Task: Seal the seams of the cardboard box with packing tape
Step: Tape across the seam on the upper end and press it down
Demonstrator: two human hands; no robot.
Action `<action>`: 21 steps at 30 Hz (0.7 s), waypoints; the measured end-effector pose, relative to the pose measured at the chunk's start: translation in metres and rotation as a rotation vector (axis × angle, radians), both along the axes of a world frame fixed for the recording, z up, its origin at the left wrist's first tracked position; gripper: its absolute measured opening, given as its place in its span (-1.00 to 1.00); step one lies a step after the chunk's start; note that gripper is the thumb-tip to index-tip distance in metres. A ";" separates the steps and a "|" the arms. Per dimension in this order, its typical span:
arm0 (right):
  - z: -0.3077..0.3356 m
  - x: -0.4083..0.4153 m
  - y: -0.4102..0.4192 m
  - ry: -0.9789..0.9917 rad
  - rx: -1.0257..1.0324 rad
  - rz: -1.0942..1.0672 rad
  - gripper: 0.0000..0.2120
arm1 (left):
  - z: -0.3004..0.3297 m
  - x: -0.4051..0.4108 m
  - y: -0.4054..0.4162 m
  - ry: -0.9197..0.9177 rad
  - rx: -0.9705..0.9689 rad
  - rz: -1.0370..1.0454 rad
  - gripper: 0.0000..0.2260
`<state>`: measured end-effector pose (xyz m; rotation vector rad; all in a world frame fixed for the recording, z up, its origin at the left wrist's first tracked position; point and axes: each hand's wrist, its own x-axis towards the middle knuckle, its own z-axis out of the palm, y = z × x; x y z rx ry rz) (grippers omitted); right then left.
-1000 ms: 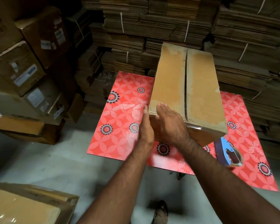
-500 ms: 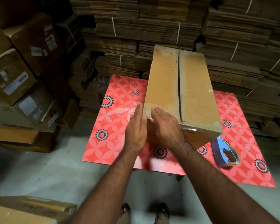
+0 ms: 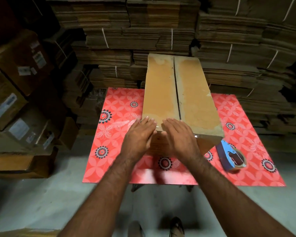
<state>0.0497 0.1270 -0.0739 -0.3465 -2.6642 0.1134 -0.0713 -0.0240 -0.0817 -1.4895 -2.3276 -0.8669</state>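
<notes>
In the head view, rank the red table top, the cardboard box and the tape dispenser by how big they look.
1. Red table top, the widest spread.
2. Cardboard box, covering much of the table's middle; it rises nearer the camera, which enlarges it a little.
3. Tape dispenser, clearly smallest.

We've got a tan-brown cardboard box (image 3: 179,93) here, its top flaps a warmer orange-brown in the middle and paler round the edges, with a dark seam down the centre. The table (image 3: 120,120) has a bright red cover with a pale pink petal lattice, plus black-and-white flower rosettes scattered about. On the right, the tape dispenser (image 3: 230,156) is light blue with a darker navy side. Far stacks of flat cardboard (image 3: 143,31) look dull brown, tied with white string. The floor (image 3: 32,202) is pale grey.
</notes>
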 end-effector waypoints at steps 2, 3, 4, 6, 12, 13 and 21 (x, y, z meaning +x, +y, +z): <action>-0.002 -0.004 0.005 0.000 -0.007 0.009 -0.63 | 0.001 -0.004 0.006 0.039 -0.042 -0.039 -0.67; -0.006 -0.004 0.007 0.009 0.006 0.009 -0.63 | -0.003 -0.006 0.007 0.063 -0.043 -0.056 -0.69; -0.011 -0.002 0.008 0.027 0.029 0.011 -0.63 | -0.007 -0.007 0.007 0.075 -0.035 -0.070 -0.69; -0.015 -0.001 0.007 0.063 0.052 0.019 -0.62 | -0.012 -0.010 0.004 0.085 -0.006 -0.084 -0.61; -0.005 0.003 0.013 0.039 0.061 0.036 -0.60 | 0.002 -0.003 0.010 0.058 -0.052 -0.156 -0.48; -0.005 0.007 0.018 0.035 0.049 0.004 -0.59 | 0.003 0.002 0.013 0.035 -0.041 -0.164 -0.54; -0.017 0.017 0.033 0.052 0.024 0.046 -0.66 | -0.004 0.005 0.013 0.050 -0.058 -0.164 -0.51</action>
